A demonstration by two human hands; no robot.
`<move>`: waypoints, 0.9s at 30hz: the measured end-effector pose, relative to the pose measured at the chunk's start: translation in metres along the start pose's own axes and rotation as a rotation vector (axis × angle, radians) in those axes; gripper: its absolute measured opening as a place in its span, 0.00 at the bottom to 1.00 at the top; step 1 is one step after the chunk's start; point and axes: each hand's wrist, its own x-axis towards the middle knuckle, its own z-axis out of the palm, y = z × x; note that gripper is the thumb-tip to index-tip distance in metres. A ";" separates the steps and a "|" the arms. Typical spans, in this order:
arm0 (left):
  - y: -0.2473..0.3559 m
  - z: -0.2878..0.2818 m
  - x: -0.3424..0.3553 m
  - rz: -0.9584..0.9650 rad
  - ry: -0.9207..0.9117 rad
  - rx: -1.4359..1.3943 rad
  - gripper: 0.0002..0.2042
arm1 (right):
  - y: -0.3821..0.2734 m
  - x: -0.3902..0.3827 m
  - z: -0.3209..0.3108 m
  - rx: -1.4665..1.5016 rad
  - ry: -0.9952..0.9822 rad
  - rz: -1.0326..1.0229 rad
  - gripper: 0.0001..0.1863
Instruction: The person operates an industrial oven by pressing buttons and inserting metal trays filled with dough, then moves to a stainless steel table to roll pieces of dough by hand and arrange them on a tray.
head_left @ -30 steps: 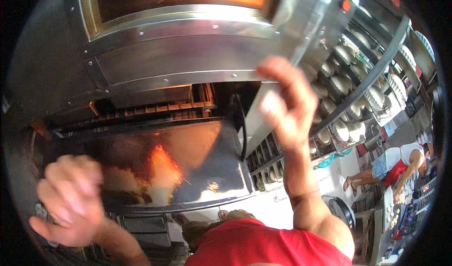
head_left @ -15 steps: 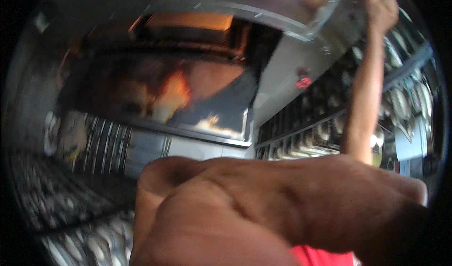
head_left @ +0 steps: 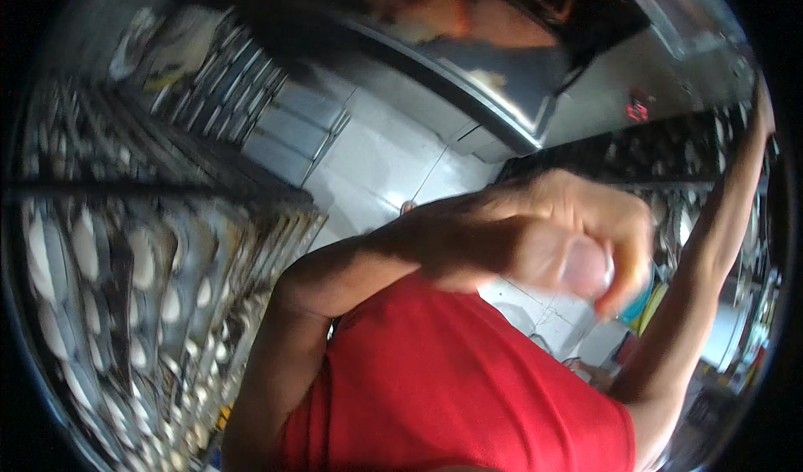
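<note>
My left hand (head_left: 544, 242) is close in front of the camera, blurred, with its fingers curled into a fist and the thumb tip toward the lens. I see nothing in it. Its forearm bends up from my elbow (head_left: 288, 305) over my red shirt (head_left: 452, 388). My right arm (head_left: 711, 246) stretches up along the right rim, and my right hand (head_left: 761, 108) is at the edge near the metal oven's front (head_left: 585, 96); its fingers are barely visible. The oven's shiny door (head_left: 493, 71) reflects an orange glow.
A tall rack of trays (head_left: 125, 246) with several pale dough pieces fills the left side. More loaded racks (head_left: 669, 163) stand at the right behind my arm. A white tiled floor (head_left: 393, 163) lies between them. A small red display (head_left: 640, 108) glows on the oven.
The view has swung and tilted, so the oven now sits at the top and the rack at the left. My left fist has moved from the lower centre to the middle right. My right arm stays raised.
</note>
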 end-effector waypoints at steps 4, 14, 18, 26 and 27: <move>-0.054 -0.013 -0.091 -0.376 0.208 0.002 0.14 | -0.081 -0.010 -0.022 0.172 -0.252 0.021 0.19; -0.143 0.012 -0.410 -1.243 0.823 0.841 0.12 | -0.206 -0.150 0.052 1.323 -1.205 0.479 0.16; -0.182 0.007 -0.456 -1.315 1.025 0.854 0.13 | -0.247 -0.279 0.094 1.392 -1.627 0.607 0.15; -0.256 -0.013 -0.533 -1.228 1.311 0.846 0.17 | -0.278 -0.544 0.171 0.763 -1.990 0.326 0.32; -0.262 -0.013 -0.544 -1.272 1.281 0.855 0.17 | -0.277 -0.579 0.180 0.707 -1.977 0.219 0.34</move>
